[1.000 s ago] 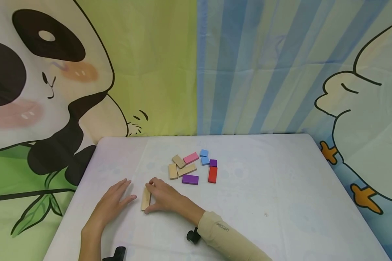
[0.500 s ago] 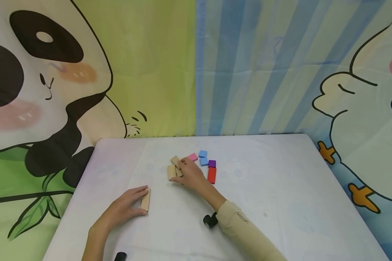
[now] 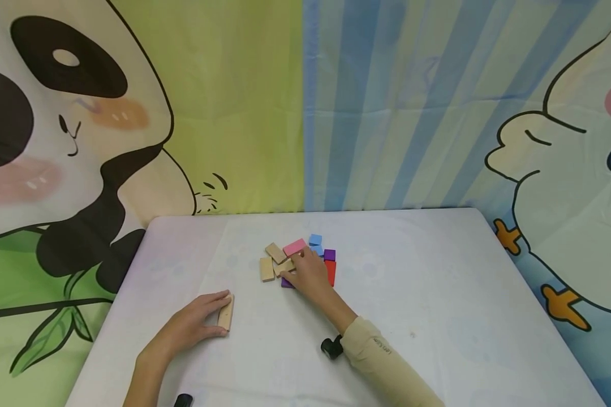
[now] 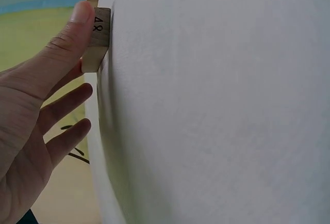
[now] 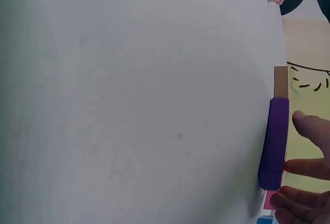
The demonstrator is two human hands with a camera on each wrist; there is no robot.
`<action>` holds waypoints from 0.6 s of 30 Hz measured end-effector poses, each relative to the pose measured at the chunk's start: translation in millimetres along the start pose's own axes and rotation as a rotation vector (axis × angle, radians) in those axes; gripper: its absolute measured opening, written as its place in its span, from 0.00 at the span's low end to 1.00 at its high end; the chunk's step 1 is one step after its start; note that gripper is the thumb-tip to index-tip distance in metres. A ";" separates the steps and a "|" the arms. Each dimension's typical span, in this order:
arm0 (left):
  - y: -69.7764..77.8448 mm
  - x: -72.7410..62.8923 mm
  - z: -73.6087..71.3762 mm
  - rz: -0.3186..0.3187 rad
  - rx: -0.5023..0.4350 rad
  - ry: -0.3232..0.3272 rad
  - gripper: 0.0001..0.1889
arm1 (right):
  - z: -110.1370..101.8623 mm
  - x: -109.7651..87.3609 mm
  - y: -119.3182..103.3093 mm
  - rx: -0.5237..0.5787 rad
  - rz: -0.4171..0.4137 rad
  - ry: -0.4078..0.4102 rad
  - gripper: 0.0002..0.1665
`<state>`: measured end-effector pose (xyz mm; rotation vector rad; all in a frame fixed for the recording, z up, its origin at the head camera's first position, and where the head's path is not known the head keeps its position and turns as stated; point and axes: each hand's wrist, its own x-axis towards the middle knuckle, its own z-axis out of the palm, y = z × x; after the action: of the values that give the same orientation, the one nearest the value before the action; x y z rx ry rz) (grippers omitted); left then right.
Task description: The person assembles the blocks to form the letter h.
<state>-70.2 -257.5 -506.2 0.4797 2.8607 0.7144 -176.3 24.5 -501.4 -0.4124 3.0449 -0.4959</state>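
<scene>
My left hand (image 3: 188,328) holds a plain wooden block (image 3: 226,314) between thumb and fingers at the table's left. The left wrist view shows the thumb on the block's end, marked 48 (image 4: 99,25). My right hand (image 3: 310,277) is over the cluster of blocks, its thumb and fingers spread. Under and beside it lie a purple block (image 3: 287,282), partly hidden, and a wooden block (image 3: 284,268). In the right wrist view the thumb stands apart from the purple block (image 5: 274,141); whether the other fingers touch anything is unclear.
Around the right hand lie two more wooden blocks, a pink block (image 3: 294,247), two blue blocks (image 3: 315,239), a small purple block (image 3: 330,255) and a red block (image 3: 332,273). The white table (image 3: 438,316) ends at a cartoon-printed cloth behind (image 3: 244,113).
My right hand left the long wooden block, moved to the cluster, then shifted slightly right above it. My left hand moved right and took hold of that wooden block.
</scene>
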 end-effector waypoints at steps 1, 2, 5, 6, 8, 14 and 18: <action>-0.1 -0.1 -0.2 0.009 0.007 -0.001 0.40 | 1.2 0.0 -1.5 -0.018 0.013 -0.006 0.32; 0.1 -0.1 -0.5 0.012 0.009 -0.002 0.40 | 2.5 0.2 -3.1 -0.037 0.026 -0.017 0.34; -0.1 -0.7 -0.5 0.025 0.028 -0.004 0.40 | 6.9 2.1 -8.0 -0.116 0.052 -0.034 0.38; -0.3 -0.9 -0.5 0.029 0.029 -0.004 0.40 | 8.2 2.8 -9.6 -0.138 0.055 -0.036 0.39; 0.0 -1.4 -0.8 0.035 0.034 -0.006 0.39 | 10.0 3.9 -12.6 -0.164 0.062 -0.035 0.40; -0.5 -1.9 -1.4 0.045 0.050 -0.003 0.39 | 11.2 3.7 -17.4 -0.167 0.063 -0.020 0.38; -1.7 -1.9 -0.6 0.043 0.055 -0.004 0.39 | 10.3 1.7 -18.1 -0.218 0.046 -0.017 0.37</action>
<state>-69.0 -259.8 -506.4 0.5507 2.8811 0.6426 -172.6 4.4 -505.5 -0.3501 3.0936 -0.1572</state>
